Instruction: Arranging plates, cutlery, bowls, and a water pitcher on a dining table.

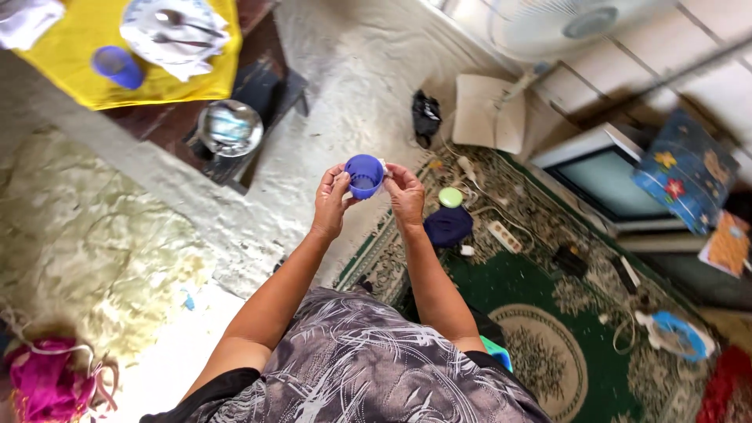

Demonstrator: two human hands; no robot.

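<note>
A small blue plastic cup (364, 175) is held up in front of me between both hands, its mouth turned toward me. My left hand (331, 200) grips its left side with fingers curled around the rim. My right hand (405, 193) holds the right side, where a bit of white cloth or paper shows against the cup. Both forearms reach up from my patterned grey dress.
A table with a yellow cloth (74, 74) carries another blue cup (117, 66) and a white plate with spoons (172, 27). A glass bowl (229, 127) sits below it. A green patterned rug (540, 313), a dark blue cloth (448, 225), a fan base (488, 113), a power strip (505, 236) and a television (607, 182) lie right.
</note>
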